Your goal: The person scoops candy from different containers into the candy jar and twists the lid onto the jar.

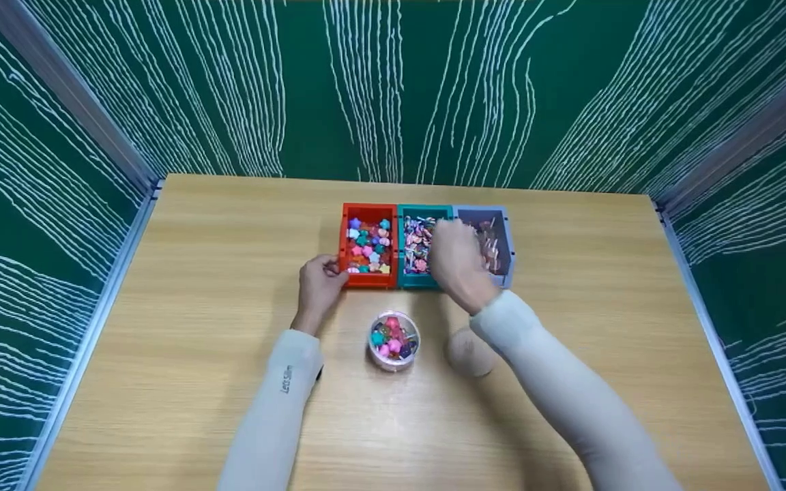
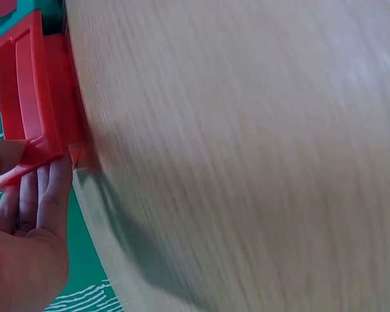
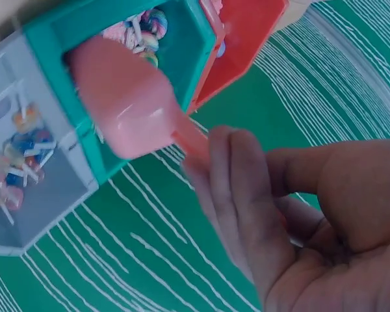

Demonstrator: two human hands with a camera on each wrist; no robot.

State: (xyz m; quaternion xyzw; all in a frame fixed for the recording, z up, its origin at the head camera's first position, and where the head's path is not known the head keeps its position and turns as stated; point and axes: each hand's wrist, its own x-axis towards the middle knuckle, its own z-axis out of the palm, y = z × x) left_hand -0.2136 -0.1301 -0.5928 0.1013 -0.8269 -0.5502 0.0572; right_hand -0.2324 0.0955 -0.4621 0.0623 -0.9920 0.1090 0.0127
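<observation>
On the table [image 1: 195, 327], a clear round tub [image 1: 393, 367] holds mixed colourful pieces [image 1: 394, 343]. Beyond it, the left hand [image 1: 319, 285] pinches the near corner of the red bin [image 1: 369, 280], which contains star-like pieces [image 1: 367, 251]. The right hand [image 1: 459, 262] grips a pink scoop [image 3: 140, 117] at the teal bin [image 1: 420, 280] of tiny swirled lollipops [image 1: 417, 239]; alongside, the grey bin [image 1: 508, 239] holds white-sticked pieces [image 1: 492, 249].

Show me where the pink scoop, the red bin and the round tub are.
Pink scoop [image 3: 131, 107]: right wrist view, on its bowl.
Red bin [image 1: 369, 280]: head view, on its wall nearest the person.
Round tub [image 1: 393, 365]: head view, on its side wall, below the rim.
</observation>
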